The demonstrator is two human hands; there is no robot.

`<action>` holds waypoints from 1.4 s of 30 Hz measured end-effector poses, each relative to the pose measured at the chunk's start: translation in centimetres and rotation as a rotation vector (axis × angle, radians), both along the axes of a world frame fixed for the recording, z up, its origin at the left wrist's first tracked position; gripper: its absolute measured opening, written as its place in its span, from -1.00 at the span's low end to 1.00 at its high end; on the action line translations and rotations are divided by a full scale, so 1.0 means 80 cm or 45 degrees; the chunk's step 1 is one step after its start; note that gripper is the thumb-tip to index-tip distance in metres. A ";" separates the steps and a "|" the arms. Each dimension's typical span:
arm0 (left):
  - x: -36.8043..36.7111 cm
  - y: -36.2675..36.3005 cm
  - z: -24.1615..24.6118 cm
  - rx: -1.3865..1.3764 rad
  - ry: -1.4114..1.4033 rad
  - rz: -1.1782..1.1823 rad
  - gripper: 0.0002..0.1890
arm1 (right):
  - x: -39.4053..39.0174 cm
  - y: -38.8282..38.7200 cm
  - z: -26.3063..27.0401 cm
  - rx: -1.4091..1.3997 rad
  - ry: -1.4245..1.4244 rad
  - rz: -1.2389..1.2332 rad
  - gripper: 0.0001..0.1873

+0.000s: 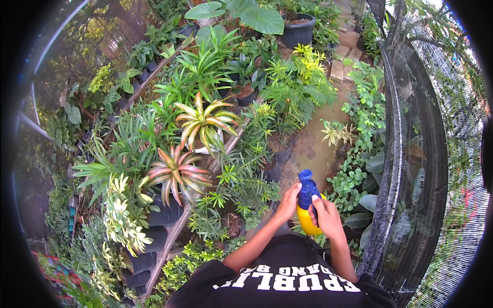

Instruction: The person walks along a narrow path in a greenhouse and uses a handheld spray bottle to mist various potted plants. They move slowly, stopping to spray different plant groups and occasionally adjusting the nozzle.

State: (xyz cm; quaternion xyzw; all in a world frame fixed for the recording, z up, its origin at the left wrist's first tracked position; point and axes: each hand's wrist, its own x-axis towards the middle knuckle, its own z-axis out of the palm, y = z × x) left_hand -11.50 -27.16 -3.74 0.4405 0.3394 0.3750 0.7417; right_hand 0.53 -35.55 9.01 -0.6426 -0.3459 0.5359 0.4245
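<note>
A pump spray bottle with a yellow tank (306, 221) and a blue head (306, 192) is held up in front of my chest. My right hand (327, 217) is wrapped around the blue handle, thumb on top. On the other side, my left hand (288, 202) has its fingertips against the blue head, near the flared nozzle end. Its far fingers are hidden behind the bottle. Closest to my left forearm are a leafy shrub (210, 223) and a small pot (234, 225) of soil.
Two striped bromeliads (206, 123) stand left, beside a wooden rail (181, 225). A dirt path (316, 142) leads ahead to paving bricks (341, 57). Black shade netting (416, 161) hangs along the right, behind low creepers (358, 154). A large dark pot (298, 30) stands farther off.
</note>
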 end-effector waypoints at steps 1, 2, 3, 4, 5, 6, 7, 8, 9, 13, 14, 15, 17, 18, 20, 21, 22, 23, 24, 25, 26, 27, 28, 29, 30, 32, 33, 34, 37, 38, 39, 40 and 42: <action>-0.001 -0.001 -0.007 -0.050 0.001 0.017 -0.51 | -0.002 -0.003 0.001 -0.002 -0.002 -0.012 -0.53; -0.002 0.001 -0.019 -0.100 0.003 0.034 -0.52 | -0.003 -0.007 0.002 0.010 0.014 -0.027 -0.53; -0.003 0.002 -0.025 -0.147 0.004 0.051 -0.52 | -0.004 -0.010 0.004 0.023 0.029 -0.043 -0.53; -0.002 0.002 0.001 -0.252 -0.067 0.096 -0.56 | -0.005 -0.012 0.004 0.038 0.045 -0.063 -0.53; -0.001 0.003 0.030 -0.357 -0.137 0.140 -0.59 | -0.006 -0.014 0.002 0.051 0.064 -0.081 -0.52; -0.002 0.006 0.052 -0.461 -0.209 0.185 -0.62 | -0.007 -0.017 -0.001 0.064 0.082 -0.096 -0.52; -0.004 0.012 0.051 -0.454 -0.251 0.150 -0.65 | -0.008 -0.019 -0.003 0.078 0.099 -0.113 -0.52; -0.007 0.018 0.046 -0.447 -0.294 0.115 -0.68 | -0.010 -0.022 -0.004 0.095 0.096 -0.105 -0.52; -0.010 0.024 0.038 -0.438 -0.335 0.083 -0.71 | -0.013 -0.024 -0.006 0.113 0.095 -0.094 -0.52; -0.016 0.035 0.030 -0.536 -0.392 -0.016 -0.71 | -0.019 -0.031 -0.009 0.142 0.126 -0.107 -0.52; -0.015 0.035 0.034 -0.556 -0.407 -0.029 -0.71 | -0.018 -0.033 -0.009 0.142 0.121 -0.121 -0.52; -0.015 0.033 0.045 -0.580 -0.422 -0.040 -0.71 | -0.019 -0.035 -0.010 0.137 0.116 -0.134 -0.52; -0.014 0.031 0.049 -0.608 -0.445 -0.042 -0.71 | -0.019 -0.038 -0.011 0.136 0.116 -0.141 -0.52; -0.014 0.032 0.047 -0.610 -0.452 -0.033 -0.70 | -0.019 -0.039 -0.012 0.143 0.123 -0.134 -0.52; -0.015 0.030 0.041 -0.623 -0.457 -0.020 -0.70 | -0.020 -0.042 -0.011 0.143 0.114 -0.118 -0.52; -0.016 0.029 0.038 -0.632 -0.456 -0.015 -0.70 | -0.021 -0.043 -0.009 0.139 0.099 -0.108 -0.52; -0.017 0.029 0.036 -0.641 -0.455 -0.011 -0.70 | -0.022 -0.044 -0.007 0.136 0.083 -0.098 -0.52; -0.019 0.032 0.035 -0.672 -0.474 -0.031 -0.70 | -0.023 -0.043 -0.007 0.143 0.080 -0.095 -0.52; -0.020 0.035 0.033 -0.707 -0.493 -0.052 -0.71 | -0.023 -0.043 -0.007 0.146 0.075 -0.093 -0.52; -0.021 0.038 0.031 -0.742 -0.512 -0.073 -0.71 | -0.023 -0.043 -0.007 0.148 0.070 -0.092 -0.52; -0.022 0.038 0.029 -0.751 -0.518 -0.088 -0.71 | -0.024 -0.044 -0.006 0.136 0.065 -0.089 -0.52; -0.023 0.040 0.029 -0.753 -0.526 -0.103 -0.71 | -0.026 -0.043 -0.004 0.132 0.058 -0.085 -0.52; -0.024 0.042 0.030 -0.754 -0.533 -0.120 -0.71 | -0.027 -0.041 -0.003 0.127 0.051 -0.082 -0.52; -0.024 0.045 0.032 -0.765 -0.524 -0.116 -0.71 | -0.027 -0.039 -0.003 0.131 0.059 -0.079 -0.52; -0.025 0.045 0.034 -0.782 -0.511 -0.113 -0.71 | -0.027 -0.039 -0.007 0.129 0.069 -0.078 -0.52; -0.026 0.049 0.036 -0.801 -0.493 -0.108 -0.72 | -0.029 -0.035 -0.007 0.134 0.081 -0.084 -0.52; -0.026 0.053 0.038 -0.806 -0.488 -0.106 -0.72 | -0.029 -0.032 -0.004 0.140 0.083 -0.091 -0.53; -0.026 0.056 0.040 -0.810 -0.484 -0.103 -0.72 | -0.031 -0.029 -0.001 0.145 0.085 -0.097 -0.53; -0.027 0.062 0.045 -0.815 -0.460 -0.108 -0.70 | -0.033 -0.024 0.000 0.132 0.080 -0.104 -0.53; -0.027 0.063 0.044 -0.823 -0.459 -0.109 -0.70 | -0.035 -0.022 -0.001 0.129 0.081 -0.109 -0.53; -0.028 0.067 0.042 -0.826 -0.458 -0.112 -0.69 | -0.036 -0.020 -0.001 0.131 0.083 -0.116 -0.53; -0.028 0.070 0.042 -0.830 -0.456 -0.116 -0.68 | -0.036 -0.018 -0.001 0.133 0.085 -0.123 -0.53; -0.027 0.073 0.042 -0.825 -0.443 -0.111 -0.69 | -0.037 -0.015 -0.001 0.115 0.085 -0.127 -0.52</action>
